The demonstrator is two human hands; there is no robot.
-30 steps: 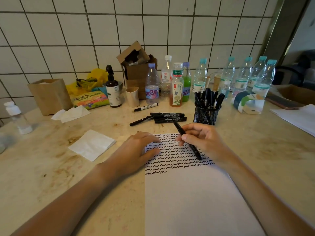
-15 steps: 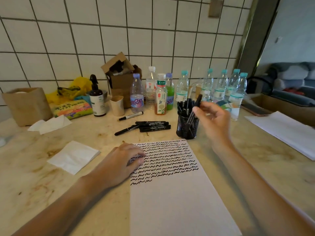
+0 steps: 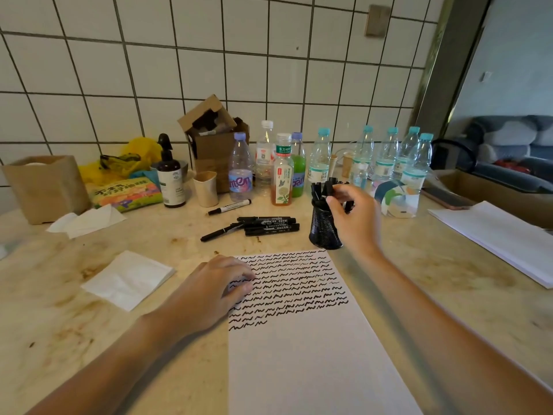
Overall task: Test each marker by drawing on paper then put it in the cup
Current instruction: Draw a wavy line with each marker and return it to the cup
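Now our right hand (image 3: 354, 218), off the paper (image 3: 302, 354), curls over the mid-frame cup (image 3: 324, 227), marker apparently dropped in; left hand (image 3: 209, 295) lies flat.

My right hand (image 3: 356, 217) curls its fingers (image 3: 333, 205) over the markers in the black mesh cup (image 3: 324, 229), while my left hand (image 3: 209, 292) rests on the squiggled paper (image 3: 314, 348) on the table (image 3: 89, 339).

Head-worn view, down over countertop (image 3: 89, 339)
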